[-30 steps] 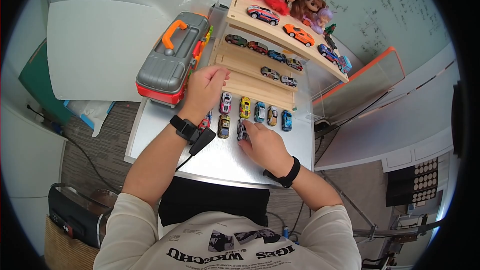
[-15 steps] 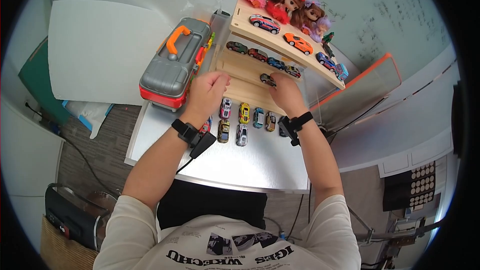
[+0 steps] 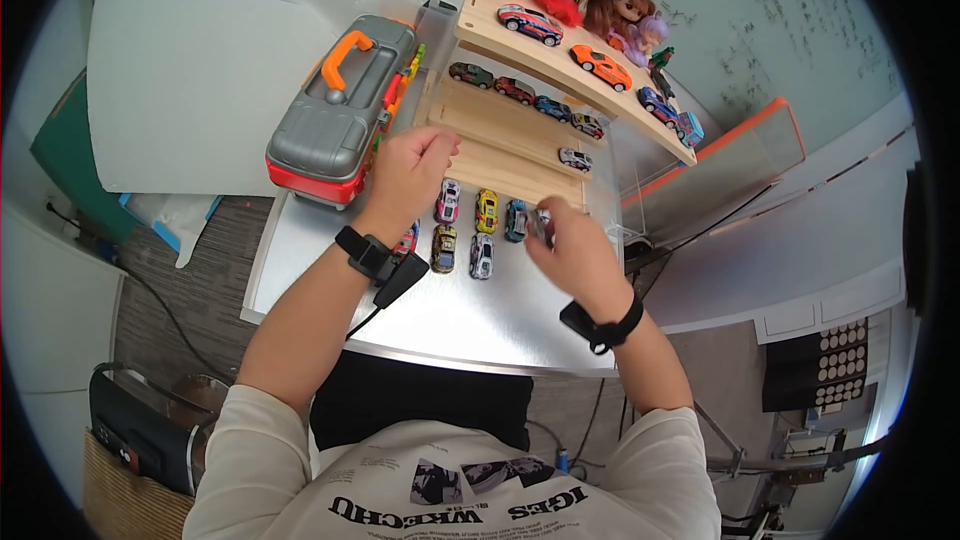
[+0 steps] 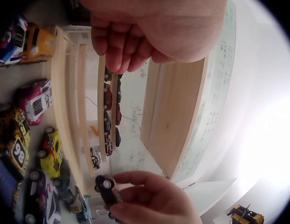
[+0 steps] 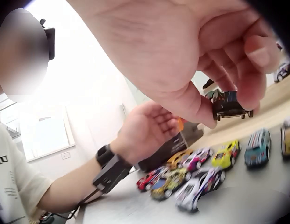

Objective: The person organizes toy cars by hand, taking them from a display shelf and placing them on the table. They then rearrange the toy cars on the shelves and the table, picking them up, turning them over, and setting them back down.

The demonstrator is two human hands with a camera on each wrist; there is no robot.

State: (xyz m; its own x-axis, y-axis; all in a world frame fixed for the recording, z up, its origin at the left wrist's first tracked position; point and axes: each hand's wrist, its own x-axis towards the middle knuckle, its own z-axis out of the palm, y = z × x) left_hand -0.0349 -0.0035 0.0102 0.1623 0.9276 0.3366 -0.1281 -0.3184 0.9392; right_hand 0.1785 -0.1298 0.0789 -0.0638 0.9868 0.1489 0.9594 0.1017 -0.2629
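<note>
Above the rows of toy cars on the worktop (image 3: 430,310), the right hand (image 3: 570,250) pinches a small dark toy car (image 5: 230,105) between thumb and fingertips; it has black wheels and pale markings. Beside it, the left hand (image 3: 408,175) hovers loosely curled, holding nothing.

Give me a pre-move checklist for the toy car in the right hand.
1. Right hand pinches the dark toy car: ok.
2. Car lifted off the table: ok.
3. Left hand holds nothing, fingers loosely curled: ok.
4. Lowest wooden shelf has bare space beside the silver car: ok.
5. Cars in the table rows apart from the right hand: ok.
6. Firmness of the pinch: cannot tell.
</note>
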